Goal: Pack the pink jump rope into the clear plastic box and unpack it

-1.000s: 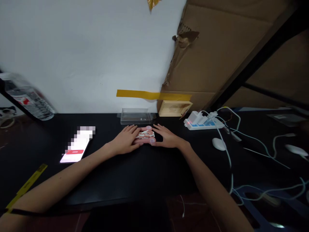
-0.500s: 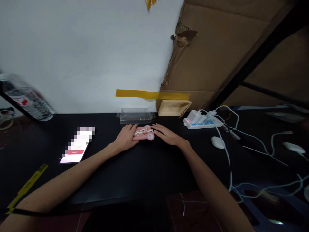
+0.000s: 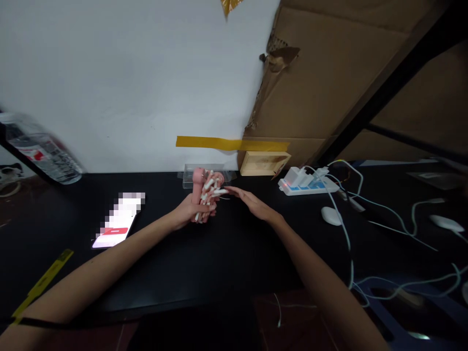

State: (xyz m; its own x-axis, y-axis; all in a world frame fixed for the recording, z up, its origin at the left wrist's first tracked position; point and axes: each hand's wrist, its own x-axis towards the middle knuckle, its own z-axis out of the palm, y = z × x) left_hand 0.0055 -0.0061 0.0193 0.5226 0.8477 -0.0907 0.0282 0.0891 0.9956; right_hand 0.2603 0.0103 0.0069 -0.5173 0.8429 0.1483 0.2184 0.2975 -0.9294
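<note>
My left hand [image 3: 185, 211] is closed around a pink object with several pink and white stick-like pieces [image 3: 207, 195], raised and tilted in front of a clear plastic box [image 3: 187, 182]. The thumb lies across the lower part of the pieces. One white piece [image 3: 220, 192] sticks out to the right, close to the fingertips of my right hand [image 3: 252, 202]. The fingers of that hand are stretched out, and nothing is gripped in them.
A lit phone [image 3: 120, 219] lies at left, with a water bottle [image 3: 46, 153] behind. A wooden frame [image 3: 263, 164] leans by the wall. At right are a power strip [image 3: 309, 185], white mouse-like object [image 3: 331, 216] and cables.
My left hand has lifted and turned the pink object from flat on the table to upright and tilted. The right hand has shifted slightly and stays stretched out.
</note>
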